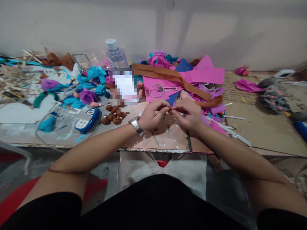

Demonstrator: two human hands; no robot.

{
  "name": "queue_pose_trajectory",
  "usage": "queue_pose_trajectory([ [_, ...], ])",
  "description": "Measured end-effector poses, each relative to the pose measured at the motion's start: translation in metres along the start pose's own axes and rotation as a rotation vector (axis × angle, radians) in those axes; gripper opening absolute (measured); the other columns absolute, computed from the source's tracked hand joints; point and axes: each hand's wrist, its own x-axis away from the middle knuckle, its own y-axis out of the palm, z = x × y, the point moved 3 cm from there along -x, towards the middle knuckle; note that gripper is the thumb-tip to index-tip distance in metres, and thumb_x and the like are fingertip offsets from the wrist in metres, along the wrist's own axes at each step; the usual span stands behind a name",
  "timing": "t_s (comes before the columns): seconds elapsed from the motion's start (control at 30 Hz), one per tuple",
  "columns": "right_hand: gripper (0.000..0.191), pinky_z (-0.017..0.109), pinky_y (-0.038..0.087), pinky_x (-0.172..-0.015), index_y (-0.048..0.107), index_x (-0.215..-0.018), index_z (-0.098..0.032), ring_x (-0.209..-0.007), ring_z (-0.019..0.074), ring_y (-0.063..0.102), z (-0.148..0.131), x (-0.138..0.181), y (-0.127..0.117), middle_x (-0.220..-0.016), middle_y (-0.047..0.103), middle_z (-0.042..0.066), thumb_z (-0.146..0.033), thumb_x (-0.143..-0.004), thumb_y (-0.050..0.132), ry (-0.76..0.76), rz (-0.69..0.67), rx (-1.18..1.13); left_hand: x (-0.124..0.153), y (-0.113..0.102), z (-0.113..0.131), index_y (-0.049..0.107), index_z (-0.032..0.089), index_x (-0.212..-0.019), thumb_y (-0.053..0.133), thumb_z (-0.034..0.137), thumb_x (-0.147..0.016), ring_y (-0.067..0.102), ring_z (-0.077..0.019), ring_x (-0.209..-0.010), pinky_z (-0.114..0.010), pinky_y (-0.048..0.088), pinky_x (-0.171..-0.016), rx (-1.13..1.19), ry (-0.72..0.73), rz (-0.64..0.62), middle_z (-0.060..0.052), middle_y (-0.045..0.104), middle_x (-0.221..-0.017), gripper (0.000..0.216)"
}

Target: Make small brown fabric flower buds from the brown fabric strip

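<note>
My left hand (153, 114) and my right hand (188, 115) meet over the table's near middle, fingers pinched together on a small brown crepe-paper piece (169, 110) held between them. A silver watch (136, 125) sits on my left wrist. Left of my hands lies a small heap of finished brown paper buds (113, 115). Just beyond my hands are scissors (160, 90) on pink paper sheets (203, 75), and a long brown crepe strip (172, 76) runs across them.
Blue and purple paper flowers (87, 95) and scraps crowd the left, by a blue-and-white tape dispenser (86, 120). A clear water bottle (115, 55) stands at the back by the wall. Dark tools (273, 99) lie on cardboard at the right. The table edge (155, 150) is near my lap.
</note>
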Motion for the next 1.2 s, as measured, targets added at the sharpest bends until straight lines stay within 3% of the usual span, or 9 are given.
queue_pose_trajectory([
  [0.6,0.013,0.042,0.058,-0.086,0.073,-0.100,-0.026,-0.092,0.0238,0.072,0.002,0.001,0.002,-0.096,0.078,0.005,-0.038,-0.098,0.077,0.096,0.030,-0.065,-0.001,-0.002,0.003,0.083,0.018,-0.107,0.065,0.049,-0.106,0.076,-0.0185,-0.088,-0.031,0.057,-0.082,-0.071,0.051,0.033,-0.009,0.084,-0.099,0.036],
  [0.77,0.015,0.040,0.059,-0.081,0.073,-0.100,-0.026,-0.090,0.0235,0.072,0.002,0.000,0.002,-0.095,0.077,0.006,-0.040,-0.098,0.077,0.106,0.032,-0.074,-0.002,-0.001,-0.001,0.084,0.018,-0.107,0.074,0.057,-0.098,0.075,-0.0189,-0.084,-0.031,0.058,-0.077,-0.006,-0.031,0.024,-0.010,0.084,-0.101,0.041],
  [0.93,0.019,0.042,0.059,-0.084,0.073,-0.101,-0.026,-0.090,0.0243,0.072,0.002,0.000,0.002,-0.096,0.079,0.006,-0.044,-0.097,0.079,0.115,0.020,-0.045,-0.001,0.000,-0.006,0.083,0.017,-0.108,0.071,0.061,-0.099,0.076,-0.0198,-0.087,-0.032,0.059,-0.079,0.074,-0.098,0.040,-0.010,0.084,-0.100,0.046],
  [1.2,0.008,0.041,0.056,-0.082,0.075,-0.101,-0.026,-0.087,0.0230,0.071,0.001,0.000,-0.001,-0.092,0.079,0.004,-0.033,-0.098,0.076,0.040,0.047,-0.018,0.000,0.001,-0.005,0.079,0.016,-0.112,0.067,0.059,-0.102,0.074,-0.0174,-0.080,-0.031,0.060,-0.076,0.148,-0.145,0.019,-0.010,0.082,-0.100,0.045],
])
